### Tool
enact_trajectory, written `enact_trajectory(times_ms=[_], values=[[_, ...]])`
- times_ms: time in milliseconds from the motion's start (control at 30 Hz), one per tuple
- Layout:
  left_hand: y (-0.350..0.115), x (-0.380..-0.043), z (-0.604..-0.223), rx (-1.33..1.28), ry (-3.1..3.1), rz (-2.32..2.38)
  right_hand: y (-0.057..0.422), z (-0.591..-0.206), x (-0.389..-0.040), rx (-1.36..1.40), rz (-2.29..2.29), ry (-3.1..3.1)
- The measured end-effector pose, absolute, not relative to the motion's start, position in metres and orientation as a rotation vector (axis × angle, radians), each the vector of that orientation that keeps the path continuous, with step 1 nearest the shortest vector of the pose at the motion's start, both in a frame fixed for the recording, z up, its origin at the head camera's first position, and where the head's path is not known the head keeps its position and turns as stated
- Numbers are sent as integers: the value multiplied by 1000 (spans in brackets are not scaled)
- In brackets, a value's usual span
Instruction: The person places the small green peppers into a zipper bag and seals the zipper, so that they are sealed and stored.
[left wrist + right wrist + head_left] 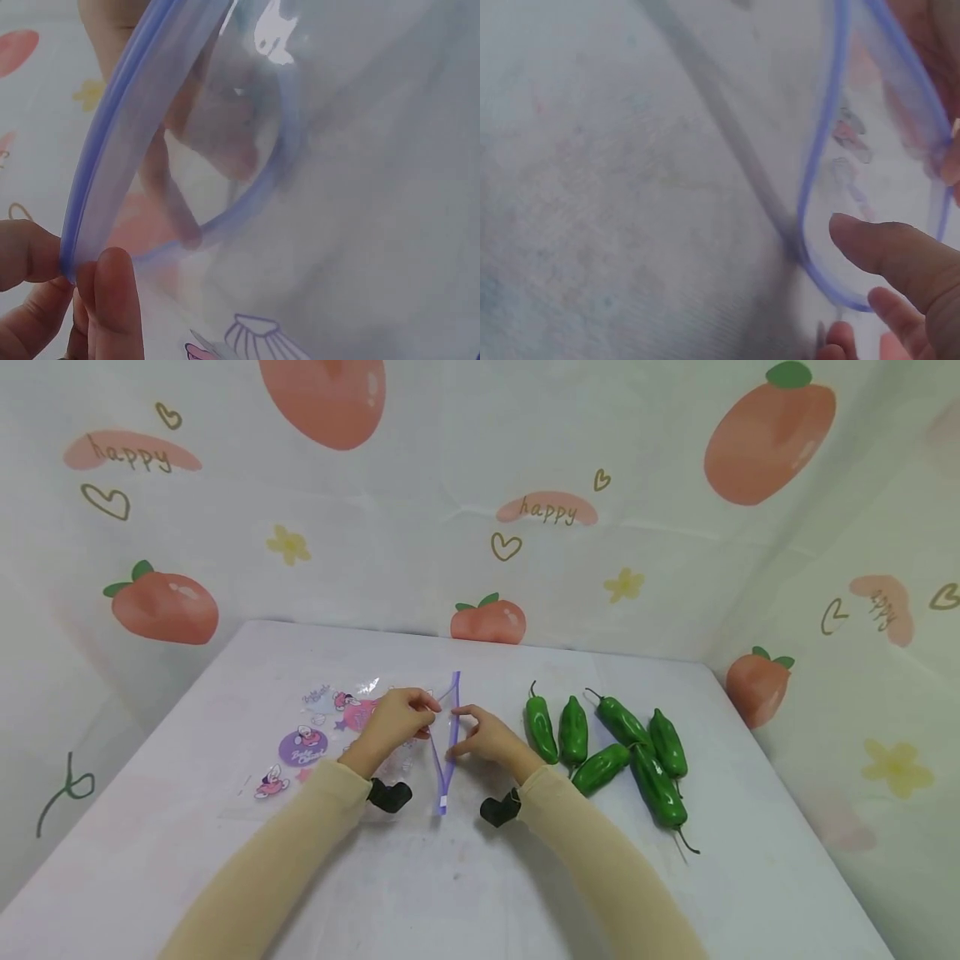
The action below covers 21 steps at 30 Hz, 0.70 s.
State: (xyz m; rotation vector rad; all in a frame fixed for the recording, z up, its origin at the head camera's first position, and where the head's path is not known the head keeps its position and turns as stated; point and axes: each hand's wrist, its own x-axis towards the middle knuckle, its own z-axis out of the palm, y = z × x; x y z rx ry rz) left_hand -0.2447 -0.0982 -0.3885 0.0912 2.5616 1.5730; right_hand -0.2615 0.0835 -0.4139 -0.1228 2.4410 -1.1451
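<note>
A clear zip bag (303,748) with a purple zip edge and pink and purple cartoon prints lies on the table's left half, its mouth spread apart. My left hand (393,724) pinches one side of the purple rim between thumb and fingers, as the left wrist view also shows. Facing it, my right hand (492,740) is at the other side of the rim, thumb and fingers spread apart. In the right wrist view its thumb (885,244) overlaps the mouth, and a fingertip (885,300) is right at the rim's lower curve. A white slider sits at the zip's near end.
Several green peppers (657,785) lie in a loose group to the right of my right hand. The white table (450,893) meets a printed backdrop (420,543) at its back and right. A dark wrist mount (390,795) hangs under each sleeve.
</note>
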Motion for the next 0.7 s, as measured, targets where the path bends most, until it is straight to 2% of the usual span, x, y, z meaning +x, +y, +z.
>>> enact_trajectory(times_ms=[233,700], values=[[-97,-244,-388,94,2547,1592,100,-404,-262,-187,-1327,2358],[-99,-246,-394,95,2490,1643,183,-334,-228,-475,-1659,2424]])
